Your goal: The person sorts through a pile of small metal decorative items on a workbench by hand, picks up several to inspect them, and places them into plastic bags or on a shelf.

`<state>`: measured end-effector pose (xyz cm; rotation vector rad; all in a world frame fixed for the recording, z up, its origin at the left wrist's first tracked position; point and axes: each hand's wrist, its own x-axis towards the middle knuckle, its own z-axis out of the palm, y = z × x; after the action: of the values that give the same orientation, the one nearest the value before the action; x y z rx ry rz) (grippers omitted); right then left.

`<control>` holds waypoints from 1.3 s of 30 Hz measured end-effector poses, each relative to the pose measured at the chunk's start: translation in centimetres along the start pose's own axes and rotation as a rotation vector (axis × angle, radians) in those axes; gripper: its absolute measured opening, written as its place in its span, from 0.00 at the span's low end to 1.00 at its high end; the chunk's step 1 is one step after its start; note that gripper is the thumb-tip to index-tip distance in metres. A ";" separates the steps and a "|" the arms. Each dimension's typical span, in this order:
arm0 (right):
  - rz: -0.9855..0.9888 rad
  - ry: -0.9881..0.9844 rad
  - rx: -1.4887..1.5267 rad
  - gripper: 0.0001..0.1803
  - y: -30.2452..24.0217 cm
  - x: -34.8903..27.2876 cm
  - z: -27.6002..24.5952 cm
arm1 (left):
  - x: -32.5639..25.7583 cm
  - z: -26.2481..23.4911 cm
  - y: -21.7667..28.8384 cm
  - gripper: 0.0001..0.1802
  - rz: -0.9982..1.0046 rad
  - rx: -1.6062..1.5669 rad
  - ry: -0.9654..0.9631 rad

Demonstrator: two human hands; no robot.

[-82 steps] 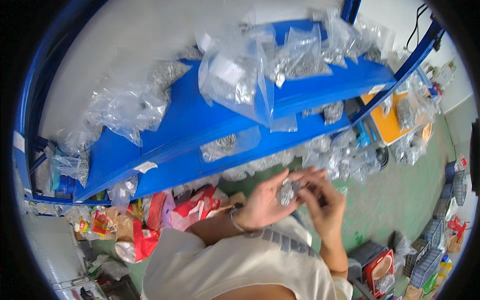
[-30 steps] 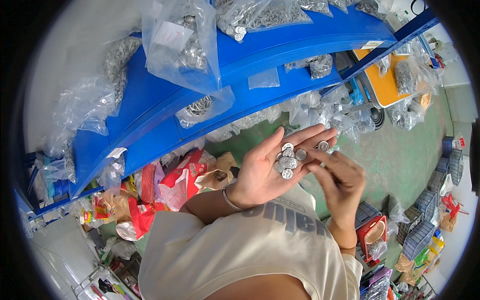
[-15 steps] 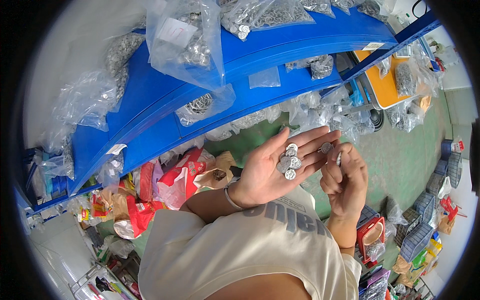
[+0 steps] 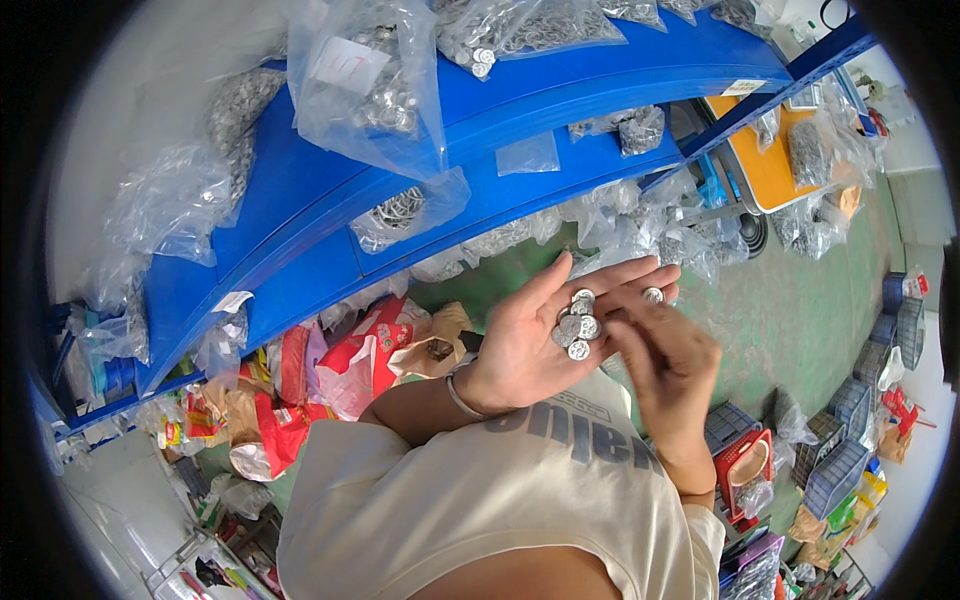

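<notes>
Left of the open left hand (image 4: 535,340), red and brown packets (image 4: 350,360) lie heaped under the blue shelf (image 4: 520,190), where clear bags of metal parts (image 4: 370,90) hang over the edge. That palm is spread flat and faces up, with a small pile of silver discs (image 4: 575,325) resting loose at the base of its fingers. Just right of it, the right hand (image 4: 665,365) is blurred, fingers bunched; whether it pinches a disc I cannot tell. A slight tilt of the palm, or a clumsy pick, could likely send discs sliding off onto the green floor (image 4: 790,310).
</notes>
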<state>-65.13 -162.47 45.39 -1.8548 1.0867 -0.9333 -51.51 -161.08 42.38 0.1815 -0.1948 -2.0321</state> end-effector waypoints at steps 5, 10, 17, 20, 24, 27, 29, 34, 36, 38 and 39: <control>-0.054 -0.075 -0.153 0.14 -0.3 -0.9 0.6 | -0.2 0.1 0.1 0.35 0.013 0.004 -0.008; -0.091 -0.113 -0.165 0.15 -0.2 -1.3 0.2 | -0.2 -0.1 0.0 0.35 0.002 0.011 -0.032; -0.057 -0.052 -0.332 0.15 -0.6 0.1 0.2 | -0.2 0.1 0.0 0.36 -0.113 -0.091 0.081; -0.111 -0.071 -0.363 0.16 0.0 0.2 0.2 | -0.2 -0.1 -0.2 0.36 -0.117 -0.130 0.059; -0.001 -0.003 0.094 0.09 0.6 0.1 0.0 | -0.3 0.1 -0.1 0.36 -0.124 -0.164 0.087; 0.415 0.090 0.750 0.08 -0.7 -0.3 -1.4 | 0.0 0.1 -0.1 0.37 -0.087 -0.178 0.066; 0.550 -0.005 1.022 0.10 0.0 -0.5 -2.2 | 0.1 0.1 0.0 0.37 -0.074 -0.166 0.068; 0.700 -0.145 1.191 0.16 1.3 -0.9 -2.1 | 0.1 -0.1 0.2 0.37 -0.038 -0.063 0.071; 0.714 -0.134 1.200 0.16 1.3 -0.8 -2.0 | 0.1 -0.1 0.3 0.37 -0.041 -0.069 0.080; 0.679 -0.141 1.230 0.15 1.4 -1.0 -2.0 | 0.1 -0.1 0.4 0.37 -0.044 -0.056 0.092; 0.647 -0.133 1.199 0.15 1.4 -1.0 -1.9 | 0.1 -0.2 0.3 0.37 -0.040 -0.056 0.086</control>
<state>-67.57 -162.47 44.77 -0.5173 0.6808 -0.7608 -51.26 -161.33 42.27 0.2384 -0.0809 -2.0619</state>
